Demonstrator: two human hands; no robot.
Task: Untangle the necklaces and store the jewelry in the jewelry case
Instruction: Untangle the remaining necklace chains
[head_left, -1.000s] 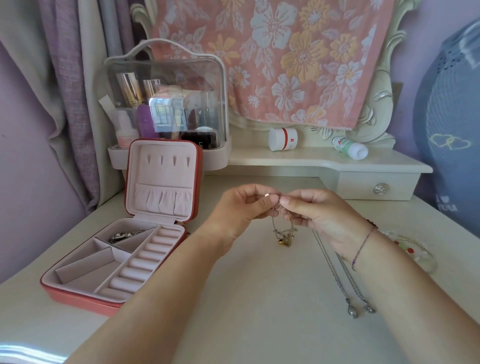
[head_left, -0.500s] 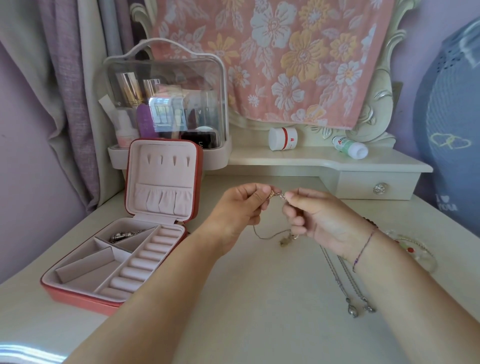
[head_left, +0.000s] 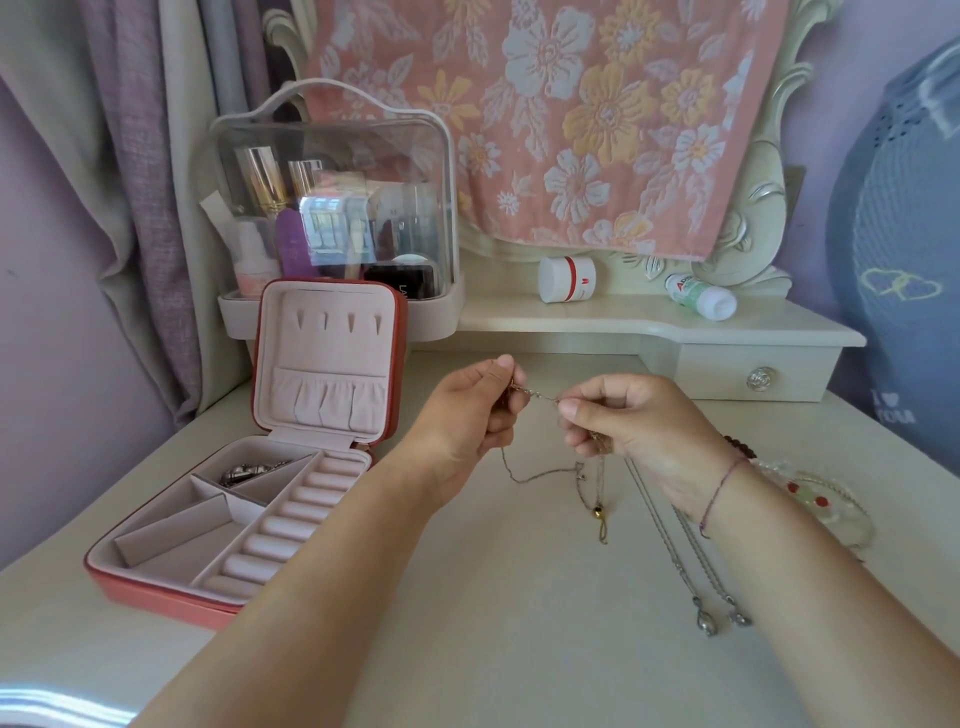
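Above the middle of the table my left hand (head_left: 467, 415) and my right hand (head_left: 628, 421) pinch a thin gold necklace (head_left: 589, 486) between them, a short stretch of chain taut from fingertips to fingertips. The rest of the chain hangs in loops, its small gold bead near the tabletop. Two silver necklaces (head_left: 691, 566) with drop pendants lie on the table under my right wrist. The red jewelry case (head_left: 156, 592) stands open at the left, pink inside, with a silver piece (head_left: 244, 472) in its back compartment.
A clear cosmetics organiser (head_left: 332, 208) stands behind the case. A white jar (head_left: 566, 279) and a small bottle (head_left: 701, 296) rest on the raised shelf with a drawer (head_left: 753, 379). A beaded bracelet (head_left: 826, 504) lies at the right. A floral towel hangs behind.
My hands have drawn apart, and the bunched gold chain between them has opened out. Its loops and bead now hang lower and longer toward the table.
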